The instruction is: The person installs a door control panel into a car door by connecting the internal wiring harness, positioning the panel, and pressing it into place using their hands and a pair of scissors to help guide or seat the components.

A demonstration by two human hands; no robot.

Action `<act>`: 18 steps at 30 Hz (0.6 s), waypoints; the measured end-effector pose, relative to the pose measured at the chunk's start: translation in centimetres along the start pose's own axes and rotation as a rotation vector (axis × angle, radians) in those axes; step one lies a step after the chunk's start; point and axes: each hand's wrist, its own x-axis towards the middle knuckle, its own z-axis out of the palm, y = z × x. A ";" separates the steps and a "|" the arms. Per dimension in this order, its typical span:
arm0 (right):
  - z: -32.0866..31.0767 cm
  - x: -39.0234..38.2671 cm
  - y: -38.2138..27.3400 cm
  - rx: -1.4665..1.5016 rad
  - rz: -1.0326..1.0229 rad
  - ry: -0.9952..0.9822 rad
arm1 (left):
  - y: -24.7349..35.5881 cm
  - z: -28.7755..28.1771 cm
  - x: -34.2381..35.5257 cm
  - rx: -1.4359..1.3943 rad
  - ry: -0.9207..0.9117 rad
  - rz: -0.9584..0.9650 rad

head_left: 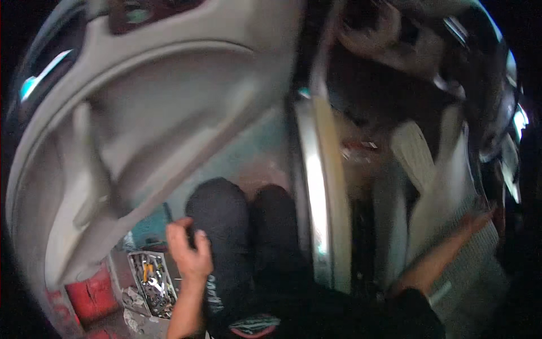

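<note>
From the head camera, we look down past two dark-trousered knees [219,212] at an open car door and the car beside it. Our left hand [189,248], between 7 and 8 o'clock, hangs near one knee with its fingers bent and thumb set apart. A slim dark piece [167,212] shows at its fingertips; the blur is too heavy for us to tell whether the hand grips it.

Our right hand [479,219], between 3 and 4 o'clock, reaches away over a grey textured surface [474,254] inside the car. It is smeared, and we cannot tell whether it is closed or holding anything.

The car door [175,85], nearest our left hand among the car's parts, fills the side from 8 to 12 o'clock, its grey inner panel facing us. Just right of the centre, a bright sill strip [315,186] runs down between us and the cabin, where a pale slab [415,152] stands tilted at 3 o'clock.

Between 7 and 8 o'clock, beyond our left wrist, a tool tray [139,282] holds jumbled metal tools, a yellow-handled one [148,272] among them. At 8 o'clock we see a red box [93,299], left of the tray.
</note>
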 end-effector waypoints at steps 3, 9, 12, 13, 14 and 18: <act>2.4 -2.8 0.8 -0.079 -0.115 -0.329 | 0.4 0.2 0.0 -0.012 -0.040 -0.041; 6.5 -16.7 2.7 -0.269 -0.247 -0.908 | -0.4 -1.0 -0.9 -0.053 0.047 0.000; 12.5 -33.5 1.4 -0.071 -0.118 -1.190 | -1.2 -1.1 -1.2 -0.022 0.087 -0.044; 13.9 -36.8 1.0 0.050 0.084 -1.222 | -1.5 -1.2 -1.2 -0.015 0.108 -0.039; 15.5 -38.8 0.8 0.047 0.051 -1.263 | -1.6 -1.3 -1.2 -0.005 0.131 -0.035; 23.2 -41.0 -0.8 0.228 -0.461 -1.423 | -2.0 -2.7 -2.5 0.044 0.172 -0.079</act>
